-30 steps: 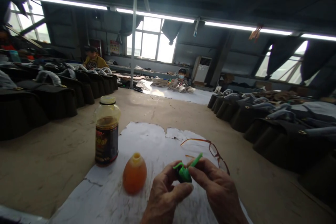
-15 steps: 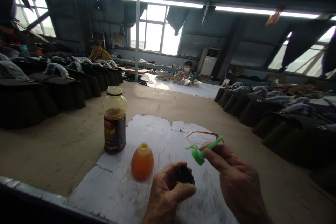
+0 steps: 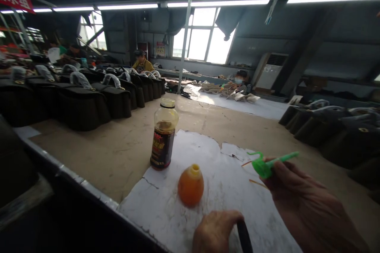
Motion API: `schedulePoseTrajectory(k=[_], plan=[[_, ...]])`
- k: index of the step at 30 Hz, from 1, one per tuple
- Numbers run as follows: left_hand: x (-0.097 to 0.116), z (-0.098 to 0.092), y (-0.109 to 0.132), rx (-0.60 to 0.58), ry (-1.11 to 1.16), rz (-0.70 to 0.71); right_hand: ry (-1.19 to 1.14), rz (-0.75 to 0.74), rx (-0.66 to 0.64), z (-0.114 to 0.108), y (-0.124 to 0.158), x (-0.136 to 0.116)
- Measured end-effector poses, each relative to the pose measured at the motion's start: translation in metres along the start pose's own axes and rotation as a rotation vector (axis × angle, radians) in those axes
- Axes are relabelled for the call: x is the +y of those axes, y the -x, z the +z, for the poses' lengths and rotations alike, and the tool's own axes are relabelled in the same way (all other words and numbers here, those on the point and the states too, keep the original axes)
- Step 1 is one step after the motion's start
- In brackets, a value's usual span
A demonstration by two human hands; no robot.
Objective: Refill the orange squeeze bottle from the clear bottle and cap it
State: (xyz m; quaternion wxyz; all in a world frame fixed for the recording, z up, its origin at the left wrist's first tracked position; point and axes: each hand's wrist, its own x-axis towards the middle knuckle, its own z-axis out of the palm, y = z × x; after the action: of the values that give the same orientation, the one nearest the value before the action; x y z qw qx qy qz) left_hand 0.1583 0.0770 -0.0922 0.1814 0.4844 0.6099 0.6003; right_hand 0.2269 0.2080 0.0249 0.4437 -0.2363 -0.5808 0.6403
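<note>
My right hand (image 3: 311, 201) pinches a bright green plastic nozzle cap (image 3: 263, 168), its thin spout pointing right and a small curled strap at its left. Low in the view, my left hand (image 3: 215, 231) is closed on a round black lid (image 3: 244, 237), seen nearly edge-on. Between the hands and the far side stands an uncapped, egg-shaped squeeze bottle (image 3: 190, 187) of orange liquid with a yellow neck. Behind it to the left is an open clear bottle (image 3: 163, 138) with a dark label and brown liquid inside. Neither hand touches either bottle.
A stained white paper sheet (image 3: 166, 201) with torn edges covers part of the brown table. Eyeglasses (image 3: 257, 183) lie partly hidden behind my right hand. Rows of dark handbags (image 3: 86, 106) line the left, with more handbags (image 3: 341, 130) at right. Two people sit farther back.
The camera has turned left, so the scene shifts rightward. My left hand with the black lid is lower and tilted more edge-on. My right hand with the green nozzle cap is farther from it.
</note>
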Motion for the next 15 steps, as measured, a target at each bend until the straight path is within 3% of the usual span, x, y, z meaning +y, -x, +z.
schedulePoseTrajectory(k=[3,5,7,11,15], plan=[[-0.008,0.024,-0.016,0.066,-0.402,-0.060,0.120,-0.008,-0.017,0.008,-0.002,0.006],[-0.019,0.036,-0.022,0.097,-0.554,-0.172,0.203,-0.040,-0.072,0.015,-0.002,0.005],[-0.033,0.042,-0.022,0.155,-0.624,-0.190,0.264,-0.077,-0.152,0.024,-0.001,0.004],[-0.046,0.042,-0.005,0.303,-0.686,-0.036,0.347,-0.178,-0.315,0.044,-0.005,0.012],[-0.024,0.027,0.016,0.385,-0.728,0.195,0.403,-0.300,-0.466,0.061,-0.013,0.025]])
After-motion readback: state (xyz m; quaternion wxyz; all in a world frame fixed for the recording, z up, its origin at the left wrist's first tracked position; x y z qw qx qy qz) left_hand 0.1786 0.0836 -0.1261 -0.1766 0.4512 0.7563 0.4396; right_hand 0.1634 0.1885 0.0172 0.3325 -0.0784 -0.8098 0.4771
